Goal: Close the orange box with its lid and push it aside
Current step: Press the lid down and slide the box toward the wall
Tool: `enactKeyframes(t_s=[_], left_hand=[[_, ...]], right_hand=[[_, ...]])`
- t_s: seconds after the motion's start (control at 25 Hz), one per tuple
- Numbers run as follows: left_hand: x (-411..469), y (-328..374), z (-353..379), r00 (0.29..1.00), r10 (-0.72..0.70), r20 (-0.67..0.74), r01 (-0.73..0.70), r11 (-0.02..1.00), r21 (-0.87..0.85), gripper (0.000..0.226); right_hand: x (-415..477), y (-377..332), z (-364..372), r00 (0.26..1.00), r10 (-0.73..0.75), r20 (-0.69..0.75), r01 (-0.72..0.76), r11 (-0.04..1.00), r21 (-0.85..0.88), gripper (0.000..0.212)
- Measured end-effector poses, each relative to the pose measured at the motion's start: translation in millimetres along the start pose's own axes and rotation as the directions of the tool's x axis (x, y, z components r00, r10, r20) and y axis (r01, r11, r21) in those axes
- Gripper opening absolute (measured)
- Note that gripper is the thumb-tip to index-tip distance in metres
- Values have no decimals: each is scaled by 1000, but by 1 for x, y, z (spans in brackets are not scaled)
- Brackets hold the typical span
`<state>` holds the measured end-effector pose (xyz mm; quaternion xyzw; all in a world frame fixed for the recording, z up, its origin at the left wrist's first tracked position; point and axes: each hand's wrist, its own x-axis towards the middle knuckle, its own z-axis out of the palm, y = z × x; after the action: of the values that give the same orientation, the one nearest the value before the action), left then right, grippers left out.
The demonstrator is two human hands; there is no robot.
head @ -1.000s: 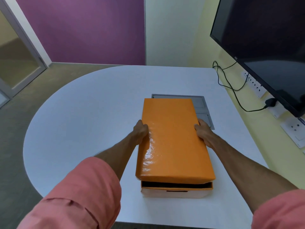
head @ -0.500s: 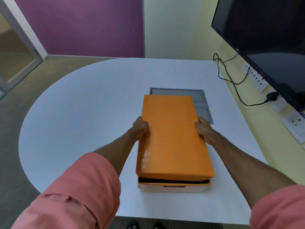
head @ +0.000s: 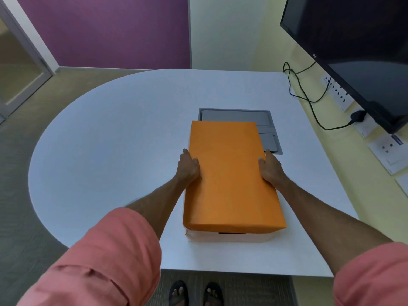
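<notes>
The orange lid (head: 229,173) covers the orange box, whose pale lower wall (head: 229,237) shows below the lid's near edge. The box stands lengthwise on the white table (head: 114,151), near the front edge. My left hand (head: 187,166) presses against the lid's left side and my right hand (head: 270,167) against its right side, fingers curled over the edges. No gap shows between lid and box at the near end.
A grey recessed panel (head: 265,129) in the tabletop lies just behind the box. A black monitor (head: 353,51) hangs on the right wall, with cables (head: 309,100) and wall sockets (head: 388,149) below it. My feet (head: 196,292) show under the table's front edge.
The lid has dropped down over the box; the dark gap at its near end has closed. Both hands stayed on the lid's sides.
</notes>
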<state>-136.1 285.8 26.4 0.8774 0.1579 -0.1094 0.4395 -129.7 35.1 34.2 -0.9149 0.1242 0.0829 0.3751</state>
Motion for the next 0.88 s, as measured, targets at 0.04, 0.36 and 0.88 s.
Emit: enactKeyframes(t_s=[0.04, 0.36, 0.88], left_hand=[[-5, -2, 3, 998, 55, -33, -52, 994, 97, 56], [-55, -17, 24, 941, 338, 27, -292, 768, 570, 65], [-57, -34, 41, 942, 336, 20, -278, 740, 613, 69]], right_hand=[[-7, 1, 4, 998, -52, -32, 48, 993, -106, 54], [-63, 1, 33, 967, -254, 9, 220, 820, -528, 63], [-66, 20, 50, 949, -314, -38, 235, 780, -579, 64]])
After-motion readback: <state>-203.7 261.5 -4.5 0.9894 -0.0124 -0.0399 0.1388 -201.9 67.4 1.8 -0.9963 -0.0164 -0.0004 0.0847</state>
